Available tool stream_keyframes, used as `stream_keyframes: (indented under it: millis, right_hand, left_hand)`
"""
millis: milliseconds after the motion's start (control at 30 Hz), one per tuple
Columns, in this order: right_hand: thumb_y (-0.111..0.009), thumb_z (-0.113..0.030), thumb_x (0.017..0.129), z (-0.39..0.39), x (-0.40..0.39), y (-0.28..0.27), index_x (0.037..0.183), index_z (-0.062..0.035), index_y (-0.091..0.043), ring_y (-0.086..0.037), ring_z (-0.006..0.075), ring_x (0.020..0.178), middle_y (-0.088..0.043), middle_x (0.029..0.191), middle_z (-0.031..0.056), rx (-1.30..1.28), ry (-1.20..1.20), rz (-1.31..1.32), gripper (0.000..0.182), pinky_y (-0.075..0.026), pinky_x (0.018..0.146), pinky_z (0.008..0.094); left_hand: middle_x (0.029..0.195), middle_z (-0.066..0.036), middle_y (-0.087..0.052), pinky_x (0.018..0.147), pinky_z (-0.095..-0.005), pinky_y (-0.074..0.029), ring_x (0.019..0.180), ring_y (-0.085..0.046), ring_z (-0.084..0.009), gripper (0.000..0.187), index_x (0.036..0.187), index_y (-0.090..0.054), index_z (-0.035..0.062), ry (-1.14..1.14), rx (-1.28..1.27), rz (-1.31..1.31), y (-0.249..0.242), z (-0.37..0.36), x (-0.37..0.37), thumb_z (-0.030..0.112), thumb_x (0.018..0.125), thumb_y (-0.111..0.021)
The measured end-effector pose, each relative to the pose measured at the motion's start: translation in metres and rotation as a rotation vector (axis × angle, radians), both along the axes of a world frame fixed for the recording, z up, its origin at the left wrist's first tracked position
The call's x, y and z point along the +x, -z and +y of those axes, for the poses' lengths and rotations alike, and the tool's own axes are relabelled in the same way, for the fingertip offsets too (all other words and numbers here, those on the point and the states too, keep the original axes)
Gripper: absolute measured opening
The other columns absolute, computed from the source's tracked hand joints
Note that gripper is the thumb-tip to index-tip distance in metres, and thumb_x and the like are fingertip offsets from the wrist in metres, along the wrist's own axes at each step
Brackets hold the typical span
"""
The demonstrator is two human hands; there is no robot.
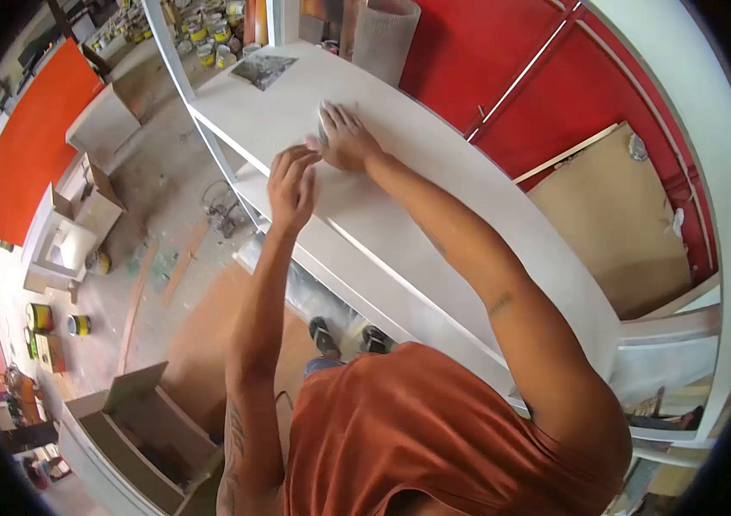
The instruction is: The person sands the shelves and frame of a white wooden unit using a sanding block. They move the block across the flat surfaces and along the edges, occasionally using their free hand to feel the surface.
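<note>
My right hand (345, 139) lies palm down on a white panel (408, 163), its fingers whitish at the tips. A small grey edge shows beside the fingers, and what they press on the panel is mostly hidden. Close by on the left, my left hand (294, 182) hovers at the panel's edge with bent, slightly parted fingers and nothing visible in it. Its fingertips are near the right thumb and somewhat blurred. A dark, mottled rectangular patch (264, 70) is on the panel's far end, beyond both hands.
White frame posts (178, 60) rise at the panel's far left corner. A red panel (477, 52) and a brown board (615, 219) stand to the right. Paint cans (38, 318), a cabinet piece (141, 430) and wood strips (137, 305) are on the floor at left.
</note>
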State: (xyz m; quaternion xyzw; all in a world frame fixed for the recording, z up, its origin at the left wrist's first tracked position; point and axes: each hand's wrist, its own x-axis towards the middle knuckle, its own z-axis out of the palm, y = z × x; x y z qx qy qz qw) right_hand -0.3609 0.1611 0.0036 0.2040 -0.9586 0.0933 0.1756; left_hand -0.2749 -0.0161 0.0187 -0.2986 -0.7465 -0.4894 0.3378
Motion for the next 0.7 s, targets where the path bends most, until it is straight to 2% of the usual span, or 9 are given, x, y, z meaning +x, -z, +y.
stream_keyframes:
  millis: [100,167,233,300,400,433,500,567,700]
  right_hand:
    - [-0.049,-0.049,0.104,0.045,0.107,-0.015,0.155,0.0067,-0.032,-0.029,0.0403,0.152,-0.032,0.162,0.0261,-0.067,-0.018,-0.099,0.077,-0.021,0.126,0.0491]
    - [-0.054,-0.047,0.102,0.093,0.212,-0.036,0.158,0.0036,-0.027,-0.027,0.0412,0.152,-0.028,0.164,0.0249,-0.077,0.108,-0.284,0.080,-0.020,0.126,0.0502]
    - [-0.063,-0.039,0.097,0.136,0.300,-0.054,0.160,0.0021,-0.024,-0.025,0.0431,0.153,-0.026,0.165,0.0241,-0.070,0.301,-0.436,0.084,-0.020,0.126,0.0517]
    - [-0.065,-0.037,0.097,0.167,0.352,-0.038,0.158,0.0062,-0.024,-0.026,0.0440,0.152,-0.026,0.164,0.0274,0.060,0.363,-0.346,0.085,-0.021,0.126,0.0525]
    - [-0.065,-0.035,0.097,0.130,0.297,-0.030,0.156,0.0109,-0.024,-0.026,0.0450,0.151,-0.026,0.162,0.0312,0.027,0.437,-0.285,0.085,-0.021,0.125,0.0532]
    - [-0.056,-0.032,0.102,0.109,0.252,-0.031,0.159,0.0078,-0.018,-0.021,0.0433,0.154,-0.021,0.166,0.0265,-0.148,0.343,-0.383,0.079,-0.017,0.126,0.0537]
    - [-0.049,-0.045,0.104,0.027,0.120,-0.024,0.154,0.0096,-0.029,-0.026,0.0410,0.153,-0.029,0.163,0.0280,-0.100,0.086,-0.223,0.077,-0.020,0.126,0.0492]
    - [-0.045,-0.046,0.105,-0.014,0.044,-0.011,0.151,0.0100,-0.036,-0.031,0.0406,0.151,-0.035,0.159,0.0288,-0.065,0.059,-0.085,0.073,-0.023,0.125,0.0483]
    - [-0.050,-0.046,0.102,-0.010,0.070,-0.001,0.148,0.0101,-0.039,-0.036,0.0410,0.148,-0.039,0.157,0.0278,-0.036,0.008,-0.026,0.073,-0.026,0.124,0.0482]
  left_hand:
    - [0.132,-0.015,-0.064,0.111,-0.0469,-0.043,0.132,-0.055,-0.0365,0.040,0.125,-0.066,0.0044,-0.077,-0.171,-0.050,0.057,-0.077,0.015,-0.007,0.087,-0.062]
    - [0.138,-0.019,-0.061,0.108,-0.0465,-0.046,0.127,-0.057,-0.0414,0.037,0.130,-0.063,0.0034,-0.112,-0.272,-0.371,0.115,-0.149,0.058,-0.002,0.094,-0.062]
    - [0.125,-0.023,-0.066,0.100,-0.0452,-0.051,0.118,-0.063,-0.0427,0.028,0.127,-0.063,0.0015,-0.256,-0.541,-0.580,0.170,-0.224,0.128,0.005,0.100,-0.057]
    - [0.115,-0.019,-0.071,0.094,-0.0419,-0.053,0.109,-0.068,-0.0370,0.024,0.123,-0.066,0.0012,-0.231,-0.478,-0.717,0.178,-0.266,0.205,0.005,0.102,-0.056]
    - [0.112,-0.015,-0.073,0.091,-0.0387,-0.054,0.104,-0.070,-0.0313,0.022,0.121,-0.067,0.0014,-0.254,-0.330,-0.975,0.161,-0.303,0.229,0.004,0.103,-0.054]
    - [0.111,-0.013,-0.073,0.090,-0.0376,-0.054,0.102,-0.071,-0.0287,0.021,0.120,-0.067,0.0014,-0.263,-0.186,-1.100,0.156,-0.307,0.226,0.004,0.104,-0.054]
    - [0.111,-0.012,-0.073,0.087,-0.0357,-0.055,0.100,-0.070,-0.0236,0.021,0.118,-0.068,0.0010,-0.167,-0.202,-0.695,0.079,-0.245,0.135,0.002,0.104,-0.054]
    - [0.107,-0.017,-0.073,0.085,-0.0376,-0.055,0.096,-0.071,-0.0331,0.022,0.115,-0.070,-0.0001,0.032,-0.256,-0.334,0.015,-0.163,0.065,-0.004,0.096,-0.061]
    - [0.117,-0.012,-0.071,0.092,-0.0439,-0.054,0.109,-0.066,-0.0358,0.028,0.121,-0.068,0.0029,0.292,-0.409,-0.047,-0.065,-0.022,0.002,0.005,0.093,-0.066]
